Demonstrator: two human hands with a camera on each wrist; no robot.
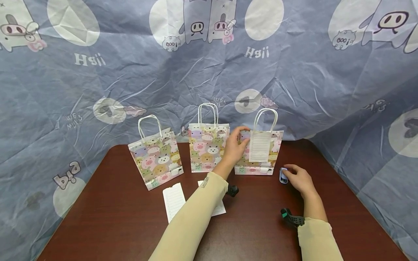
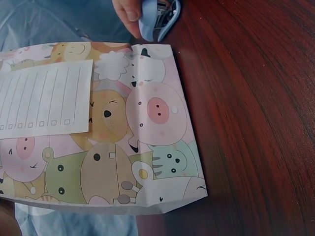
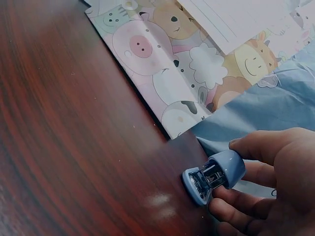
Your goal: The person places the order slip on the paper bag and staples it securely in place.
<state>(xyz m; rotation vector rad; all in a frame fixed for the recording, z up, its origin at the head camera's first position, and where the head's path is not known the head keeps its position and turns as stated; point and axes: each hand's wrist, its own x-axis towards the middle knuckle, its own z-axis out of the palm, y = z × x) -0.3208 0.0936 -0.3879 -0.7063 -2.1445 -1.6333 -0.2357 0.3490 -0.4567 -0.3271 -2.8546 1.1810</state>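
At the left edge of the right-hand paper gift bag (image 1: 243,159), near its top, my left hand (image 1: 236,145) grips with fingers behind and thumb in front. A lined checklist slip (image 1: 259,146) lies against the front of this bag, its top at the rim. To the right of the bag, my right hand (image 1: 300,178) holds a small blue stapler (image 3: 226,167) between thumb and fingers. The stapler's jaws stand apart with nothing between them, close to the bag's lower right corner. The bag's cartoon-animal front (image 2: 157,113) fills much of the left wrist view.
Two matching gift bags, one in the middle (image 1: 207,150) and one at the left (image 1: 158,159), stand on the dark wooden table (image 1: 254,224). A lined slip (image 1: 174,199) lies in front of them; another paper (image 1: 218,209) is partly under the left forearm. A printed cloth (image 1: 163,83) hangs behind.
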